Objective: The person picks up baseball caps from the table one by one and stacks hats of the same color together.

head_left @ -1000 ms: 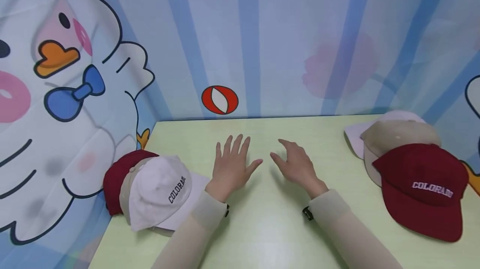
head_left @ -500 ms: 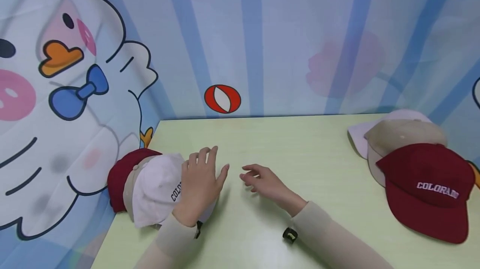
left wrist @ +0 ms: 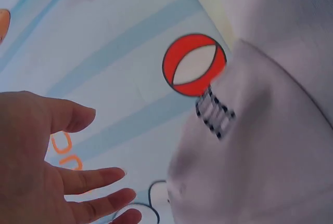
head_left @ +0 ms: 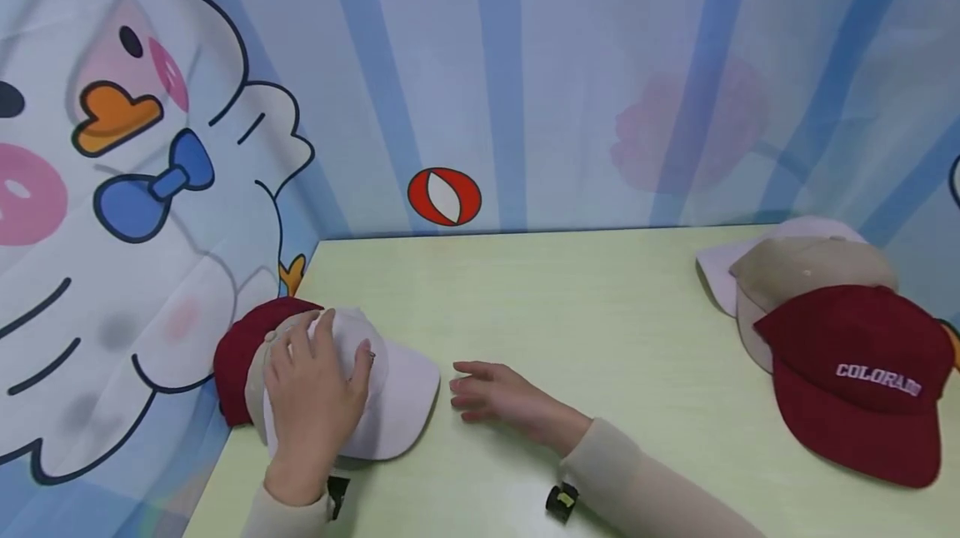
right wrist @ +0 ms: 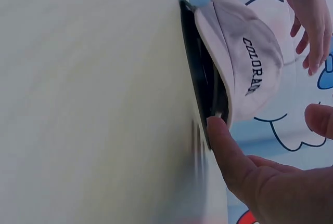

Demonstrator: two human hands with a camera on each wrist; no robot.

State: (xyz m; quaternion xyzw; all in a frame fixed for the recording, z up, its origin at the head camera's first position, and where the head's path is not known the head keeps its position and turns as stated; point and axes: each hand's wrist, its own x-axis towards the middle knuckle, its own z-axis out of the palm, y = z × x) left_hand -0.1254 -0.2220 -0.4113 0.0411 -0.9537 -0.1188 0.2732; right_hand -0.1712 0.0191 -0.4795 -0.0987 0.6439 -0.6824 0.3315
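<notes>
On the left, a white COLORADO cap (head_left: 408, 396) lies over a beige cap (head_left: 255, 384) and a maroon cap (head_left: 236, 363). My left hand (head_left: 311, 409) hovers over the white cap's crown with fingers spread. In the left wrist view a gap shows between that hand (left wrist: 31, 167) and the white cap (left wrist: 255, 151). My right hand (head_left: 510, 405) is just right of the brim, low over the table, fingers loosely bent and holding nothing. The right wrist view shows a fingertip overlapping the front of the white cap's (right wrist: 250, 52) brim.
At the right of the pale table (head_left: 570, 305) another group of caps overlaps: a maroon COLORADO cap (head_left: 847, 338) in front, a beige one (head_left: 810, 267), and a white one (head_left: 720, 271) behind. A printed cloth backdrop (head_left: 577, 88) stands along the table's back and left.
Both hands have moved left and toward the person from the table's middle. The left hand is now over the white cap, the right hand near its brim. The caps have not moved.
</notes>
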